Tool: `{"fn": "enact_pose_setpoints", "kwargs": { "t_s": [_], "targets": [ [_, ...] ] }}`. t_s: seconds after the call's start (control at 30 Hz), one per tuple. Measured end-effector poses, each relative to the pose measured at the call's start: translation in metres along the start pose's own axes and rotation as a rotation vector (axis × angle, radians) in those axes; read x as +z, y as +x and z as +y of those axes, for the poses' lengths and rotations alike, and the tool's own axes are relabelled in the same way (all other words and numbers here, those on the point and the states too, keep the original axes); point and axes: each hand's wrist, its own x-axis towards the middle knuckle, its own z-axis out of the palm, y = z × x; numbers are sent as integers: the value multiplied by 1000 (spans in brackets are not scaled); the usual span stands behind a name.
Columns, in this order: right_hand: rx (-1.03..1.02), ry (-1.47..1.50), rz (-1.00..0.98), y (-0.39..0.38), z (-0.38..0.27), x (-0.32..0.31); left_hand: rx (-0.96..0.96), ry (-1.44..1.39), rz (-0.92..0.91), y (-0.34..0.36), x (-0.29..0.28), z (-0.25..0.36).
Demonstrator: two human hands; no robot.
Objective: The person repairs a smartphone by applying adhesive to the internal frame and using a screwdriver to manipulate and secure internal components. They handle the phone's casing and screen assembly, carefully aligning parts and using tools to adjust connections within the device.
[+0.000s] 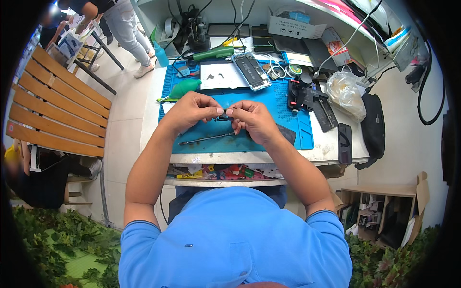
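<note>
My left hand [194, 113] and my right hand [255, 124] meet over the blue mat [296, 126], pinching a small dark part [223, 116] between thumbs and fingers; its detail is too small to make out. Below them lies a thin metal tool [204, 139]. A dark flat object [287, 135] is partly hidden by my right hand. Behind my hands are a green air blower [185, 89], a white board [216, 82] with small bits on it and an opened phone [252, 72]. A black clamp fixture [300, 96] stands to the right.
The desk holds cables, a green tool [211, 54], a blue bottle [161, 56], a crumpled plastic bag [343, 96] and a black case [372, 122]. A slatted wooden bench [60, 101] stands left, with a seated person [45, 177] below it and people [125, 31] standing beyond.
</note>
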Motion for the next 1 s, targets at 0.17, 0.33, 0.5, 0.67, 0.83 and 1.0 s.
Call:
{"fn": "enact_pose_setpoints", "kwargs": {
  "t_s": [0.17,0.33,0.5,0.67,0.83,1.0],
  "targets": [
    [60,58,64,-2,-1,2,-14,-63,-14,2,-2,-6],
    [66,80,104,-3,-4,6,-23,-99,23,4,1,-10],
    [39,61,121,-3,-1,6,-18,-72,20,3,4,-6],
    [2,26,99,-5,0,8,4,-59,37,2,6,-7],
    [-54,-22,25,-3,4,5,44,-1,41,3,5,-14],
    [-69,-1,16,-6,2,6,65,13,56,-1,8,-10]
  ]
}}
